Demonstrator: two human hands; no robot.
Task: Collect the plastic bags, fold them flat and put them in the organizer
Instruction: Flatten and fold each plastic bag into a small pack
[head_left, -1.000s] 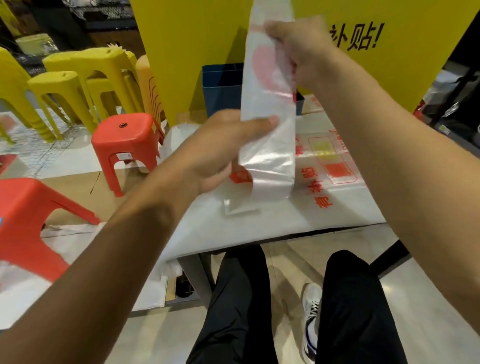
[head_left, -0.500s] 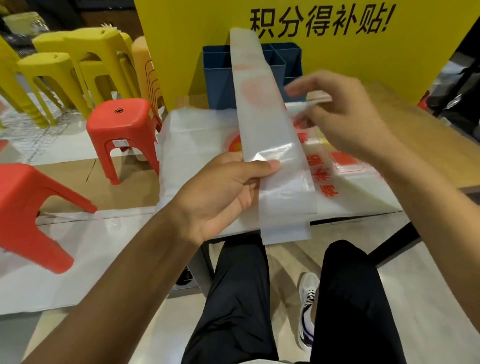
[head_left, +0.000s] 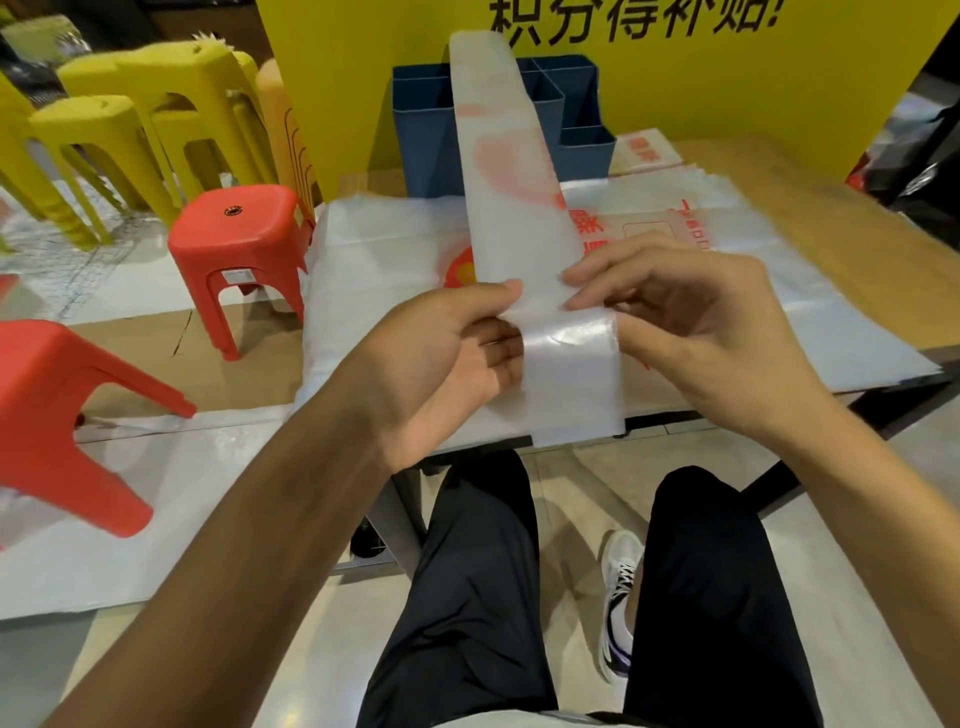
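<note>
Clear, slippery plastic is what I am dealing with here: a bag (head_left: 519, 208) already folded into a long narrow strip, held up off the table (head_left: 810, 208) with its far end reaching up in front of the blue organizer (head_left: 421, 135). My left hand (head_left: 441, 358) pinches the strip's left edge, thumb on top and fingers curled underneath, and my right hand (head_left: 691, 332) pinches the right edge at the same height, fingertips on the top face and thumb against the side. Below that line the near end of the strip hangs over the table edge, above my knees. I judge the step in hand to be the cross fold that shortens the strip into a packet small enough for a compartment. The main risk, as I see it, is the film sliding between my fingers, since it is slick and has little stiffness; if one pinch loosens, the lengthwise folds could spring open and the strip would fan out again. An uneven fold could also leave a lopsided packet that jams at the organizer's dividers. The unsupported far end may flop sideways too. More flat bags (head_left: 779, 270) lie spread on the table beneath, and a loose corner could snag one and drag it along.
</note>
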